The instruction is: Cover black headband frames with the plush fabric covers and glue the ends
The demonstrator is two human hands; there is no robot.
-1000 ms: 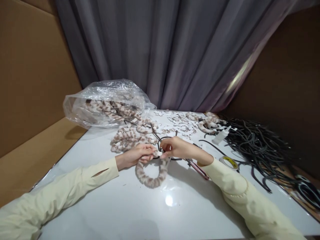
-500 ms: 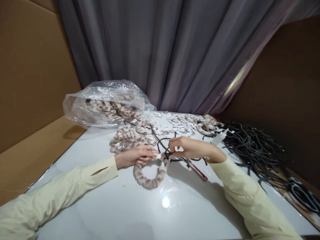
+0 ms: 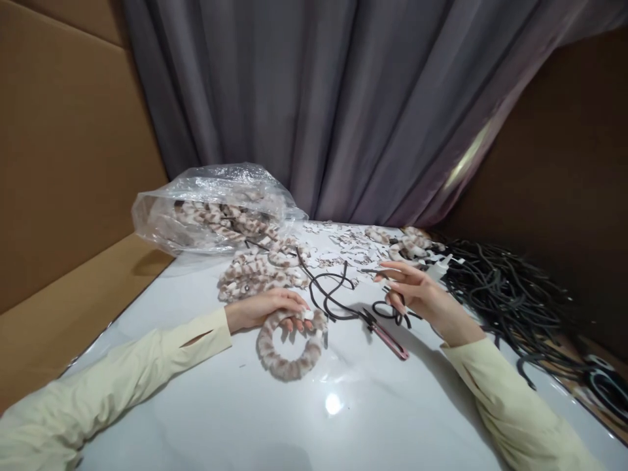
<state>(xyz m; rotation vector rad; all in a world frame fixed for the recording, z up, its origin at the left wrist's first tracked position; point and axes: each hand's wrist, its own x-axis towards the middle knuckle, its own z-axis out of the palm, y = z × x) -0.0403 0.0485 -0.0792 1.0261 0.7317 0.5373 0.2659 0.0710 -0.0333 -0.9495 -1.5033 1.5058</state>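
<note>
My left hand (image 3: 272,307) is closed on the upper part of a fluffy brown-and-white plush ring (image 3: 290,367). A small white piece shows at its fingertips, where the ends of the ring come close together. My right hand (image 3: 417,291) is raised to the right with its fingers apart. Near its fingertips are a short black cord and a small white thing; whether the hand touches them I cannot tell. Between the hands lie loose black cords (image 3: 328,294). A pair of pink-handled snips (image 3: 387,340) rests on the table below my right hand.
A clear plastic bag (image 3: 206,186) of plush pieces stands at the back left, behind a plush pile (image 3: 255,275). White scraps (image 3: 343,242) litter the far tabletop. A white nozzle bottle (image 3: 438,268) lies beside a large heap of black cords (image 3: 505,288) on the right.
My right hand has left the top of the ring, moving right and spreading its fingers. Black cords have shifted away from the ring. My left hand keeps the ring, now turned slightly and further left.
</note>
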